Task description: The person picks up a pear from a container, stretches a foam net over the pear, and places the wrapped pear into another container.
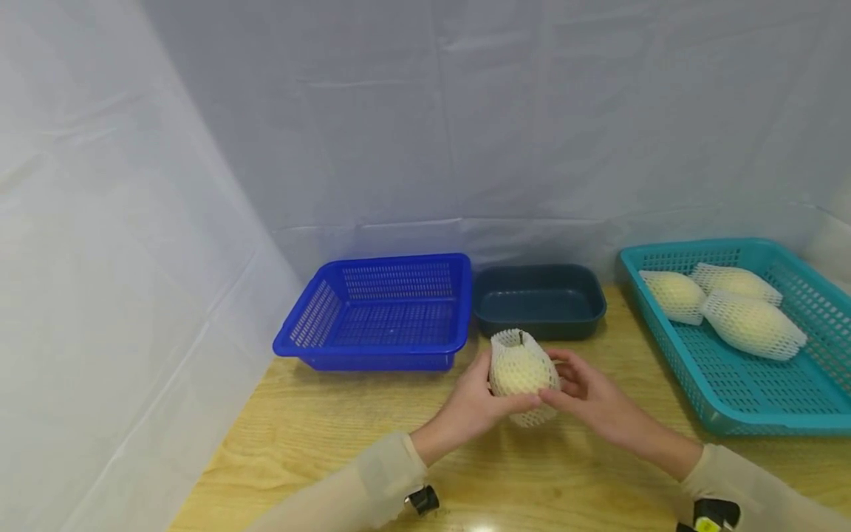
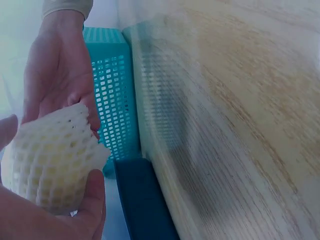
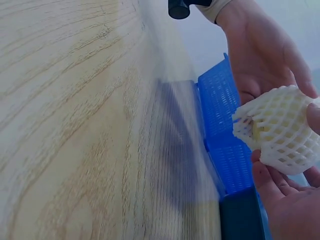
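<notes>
A pale yellow pear (image 1: 521,373) in a white foam net is held above the table, its dark stem showing at the top. My left hand (image 1: 473,395) grips it from the left, thumb across the front. From the right, my right hand (image 1: 588,391) holds it between thumb and fingers, the thumb tip close to the left thumb. In the left wrist view the net (image 2: 55,155) fits snugly around the fruit, with a loose edge towards the right hand. The net's open end (image 3: 245,127) shows in the right wrist view.
Behind the hands stand a blue basket (image 1: 372,349) at left and a dark teal tray (image 1: 540,325). A turquoise basket (image 1: 698,384) at right contains three net-wrapped fruits (image 1: 754,325). White sheeting (image 1: 465,111) rises behind the wooden table (image 1: 319,428) and along its left side.
</notes>
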Available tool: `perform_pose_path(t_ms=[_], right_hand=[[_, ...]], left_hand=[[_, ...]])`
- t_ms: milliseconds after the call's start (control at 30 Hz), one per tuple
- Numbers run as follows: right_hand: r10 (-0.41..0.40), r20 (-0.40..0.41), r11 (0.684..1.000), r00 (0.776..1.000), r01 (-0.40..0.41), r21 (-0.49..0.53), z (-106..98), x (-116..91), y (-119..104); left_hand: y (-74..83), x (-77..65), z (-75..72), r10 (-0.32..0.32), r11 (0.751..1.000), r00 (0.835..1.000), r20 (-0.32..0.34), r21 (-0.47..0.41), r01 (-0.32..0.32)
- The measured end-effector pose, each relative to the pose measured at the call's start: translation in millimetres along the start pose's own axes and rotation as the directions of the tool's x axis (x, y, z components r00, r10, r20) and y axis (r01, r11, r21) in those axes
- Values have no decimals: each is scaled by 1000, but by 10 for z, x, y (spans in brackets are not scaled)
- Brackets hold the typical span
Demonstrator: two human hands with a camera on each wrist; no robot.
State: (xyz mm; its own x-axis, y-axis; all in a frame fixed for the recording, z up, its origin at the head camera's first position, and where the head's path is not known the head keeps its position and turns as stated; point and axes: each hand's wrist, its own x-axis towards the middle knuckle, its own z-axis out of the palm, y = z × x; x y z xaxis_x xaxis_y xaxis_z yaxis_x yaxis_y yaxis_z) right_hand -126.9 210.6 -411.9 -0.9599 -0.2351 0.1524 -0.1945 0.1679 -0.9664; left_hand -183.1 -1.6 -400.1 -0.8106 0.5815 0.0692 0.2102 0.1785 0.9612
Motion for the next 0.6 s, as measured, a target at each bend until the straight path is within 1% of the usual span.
perform_pose_path(t_ms=[100,200,333,400,467,567,600], right_hand=[[-20,-18,1000,1000,20,0,25,1,-7],[-14,-38,1000,999,14,1,42,0,-13],[21,-45,1000,999,-21,-1,40,-2,-13],[11,-38,1000,999,-11,-20,24,-5,-12],[-4,-39,998,999,2,-56,2,-9,-18],[-36,-63,987,997,26,-157,-29,-14,-35],[-35,-72,982,997,21,-185,-37,-14,-41]], left_hand=[[21,-9,12,-13,1000,1000,-24,23,13],[37,-8,25,-21,999,999,-46,39,23],[27,-6,24,-17,999,999,-52,27,18],[13,-10,18,-14,1000,999,-52,18,15],[-5,-16,12,-17,1000,999,-42,-5,17],[-27,-30,1,-23,999,999,-24,-40,22],[-32,-33,-3,-24,998,1000,-14,-53,24]])
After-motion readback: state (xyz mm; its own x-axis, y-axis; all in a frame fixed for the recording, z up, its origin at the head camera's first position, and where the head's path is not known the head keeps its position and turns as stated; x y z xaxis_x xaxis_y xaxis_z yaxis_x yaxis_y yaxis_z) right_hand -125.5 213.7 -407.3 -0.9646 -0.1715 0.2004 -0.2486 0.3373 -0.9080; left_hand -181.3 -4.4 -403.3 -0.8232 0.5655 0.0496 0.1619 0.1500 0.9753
